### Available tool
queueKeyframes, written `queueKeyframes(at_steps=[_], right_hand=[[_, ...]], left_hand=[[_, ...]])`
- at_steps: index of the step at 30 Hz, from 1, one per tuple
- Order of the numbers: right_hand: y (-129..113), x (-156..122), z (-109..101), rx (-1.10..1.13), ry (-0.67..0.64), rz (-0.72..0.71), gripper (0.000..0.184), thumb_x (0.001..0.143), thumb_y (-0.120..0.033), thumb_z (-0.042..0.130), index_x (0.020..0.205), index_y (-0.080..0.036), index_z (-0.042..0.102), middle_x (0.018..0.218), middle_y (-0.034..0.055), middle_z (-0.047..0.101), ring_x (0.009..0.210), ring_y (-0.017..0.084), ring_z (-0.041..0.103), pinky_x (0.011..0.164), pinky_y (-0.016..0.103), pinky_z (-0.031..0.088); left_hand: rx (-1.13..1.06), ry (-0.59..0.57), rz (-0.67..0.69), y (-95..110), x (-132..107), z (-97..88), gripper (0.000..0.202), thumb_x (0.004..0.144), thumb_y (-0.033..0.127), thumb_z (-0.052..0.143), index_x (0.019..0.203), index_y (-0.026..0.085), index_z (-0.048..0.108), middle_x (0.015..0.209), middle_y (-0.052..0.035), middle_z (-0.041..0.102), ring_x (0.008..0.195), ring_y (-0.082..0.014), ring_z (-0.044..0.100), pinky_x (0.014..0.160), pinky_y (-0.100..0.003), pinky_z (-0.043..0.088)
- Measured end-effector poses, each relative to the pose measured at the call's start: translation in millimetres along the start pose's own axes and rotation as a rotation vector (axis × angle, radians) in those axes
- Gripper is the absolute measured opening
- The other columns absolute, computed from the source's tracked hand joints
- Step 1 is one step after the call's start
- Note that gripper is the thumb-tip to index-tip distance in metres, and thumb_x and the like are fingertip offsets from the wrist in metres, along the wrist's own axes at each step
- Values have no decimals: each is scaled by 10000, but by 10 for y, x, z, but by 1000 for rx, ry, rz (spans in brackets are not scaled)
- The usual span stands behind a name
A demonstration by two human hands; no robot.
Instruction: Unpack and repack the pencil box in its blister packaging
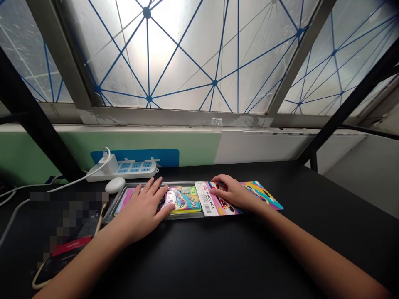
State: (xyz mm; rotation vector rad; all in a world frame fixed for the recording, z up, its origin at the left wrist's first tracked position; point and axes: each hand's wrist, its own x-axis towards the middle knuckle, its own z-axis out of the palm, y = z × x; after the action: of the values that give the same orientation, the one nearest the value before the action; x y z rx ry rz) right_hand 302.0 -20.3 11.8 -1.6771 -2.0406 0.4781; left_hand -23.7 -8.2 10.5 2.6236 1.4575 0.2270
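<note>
A colourful pencil box point(183, 199) lies in a clear plastic tray point(114, 205) on the black desk point(202, 257). My left hand point(141, 209) rests flat on the box with its fingers spread. Just to the right lies a colourful printed card point(264, 195) labelled "PENCIL BOX". My right hand point(232, 193) lies on that card, fingers stretched out and pressing down near its white label point(205, 199).
A white power strip point(134, 168) with a plugged-in charger point(107, 162) and cable sits at the back left. A white oval case point(114, 185) lies beside the tray. A phone-like object point(62, 253) is at the left. Black frame posts stand either side, a window behind.
</note>
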Motion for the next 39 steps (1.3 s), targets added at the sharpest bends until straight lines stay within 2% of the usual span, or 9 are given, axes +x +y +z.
queueKeyframes(at_steps=[5, 11, 15, 22, 29, 32, 34, 37, 39], right_hand=[[111, 48, -1, 33, -9, 58, 363, 871, -572, 597, 965, -230, 672, 1016, 51, 696, 913, 230, 630, 786, 340, 473], [240, 82, -94, 75, -36, 128, 366, 818, -580, 646, 909, -227, 684, 897, 25, 704, 799, 213, 632, 668, 304, 460], [269, 88, -140, 81, -42, 164, 366, 796, -580, 660, 893, -230, 694, 873, 19, 704, 770, 207, 624, 650, 300, 448], [98, 53, -118, 78, -15, 220, 386, 796, -597, 657, 915, -230, 679, 872, 22, 700, 754, 207, 617, 635, 302, 442], [-175, 23, 47, 45, 55, 174, 340, 823, -567, 659, 906, -237, 681, 943, 37, 705, 866, 233, 633, 758, 338, 463], [-178, 4, 68, 58, 37, 151, 333, 847, -557, 639, 921, -234, 675, 992, 49, 690, 913, 236, 626, 786, 344, 464], [-135, -11, 56, 67, 5, 133, 328, 869, -548, 614, 944, -234, 672, 1011, 51, 680, 915, 230, 624, 787, 343, 467], [-48, -25, 8, 61, -53, 121, 339, 876, -555, 599, 966, -235, 662, 1005, 48, 677, 892, 226, 626, 761, 338, 471], [-12, -23, -27, 51, -75, 131, 359, 864, -574, 605, 964, -233, 657, 988, 46, 681, 883, 229, 628, 750, 337, 471]], left_hand=[[9, -17, 30, 20, -13, -42, 654, 966, 645, 330, 1469, 254, 480, 1629, -99, 246, 1507, -362, 175, 1156, -625, 215], [19, -13, 51, 4, -21, -48, 667, 972, 652, 315, 1473, 242, 475, 1628, -105, 252, 1506, -355, 186, 1166, -611, 217], [26, -6, 56, -3, -13, -34, 659, 976, 650, 305, 1473, 252, 474, 1625, -100, 263, 1504, -355, 194, 1161, -616, 225], [55, 23, 46, 25, 2, 7, 653, 977, 635, 317, 1464, 233, 485, 1615, -113, 287, 1500, -358, 207, 1148, -622, 251], [25, 92, 70, 150, 13, 110, 612, 984, 582, 361, 1431, 192, 511, 1601, -128, 324, 1492, -372, 230, 1144, -643, 244], [-80, 127, 90, 247, -12, 115, 565, 978, 561, 412, 1405, 208, 524, 1595, -131, 341, 1479, -374, 264, 1143, -662, 226], [-224, 149, 112, 329, -61, 90, 497, 980, 525, 447, 1374, 238, 537, 1581, -119, 376, 1458, -354, 322, 1152, -636, 243], [-537, 208, 124, 446, -158, 17, 352, 994, 449, 471, 1282, 279, 579, 1522, -80, 469, 1386, -288, 446, 1118, -496, 379], [-716, 308, 108, 475, -199, -46, 274, 998, 418, 476, 1199, 292, 612, 1465, -55, 529, 1322, -255, 514, 1056, -411, 444]])
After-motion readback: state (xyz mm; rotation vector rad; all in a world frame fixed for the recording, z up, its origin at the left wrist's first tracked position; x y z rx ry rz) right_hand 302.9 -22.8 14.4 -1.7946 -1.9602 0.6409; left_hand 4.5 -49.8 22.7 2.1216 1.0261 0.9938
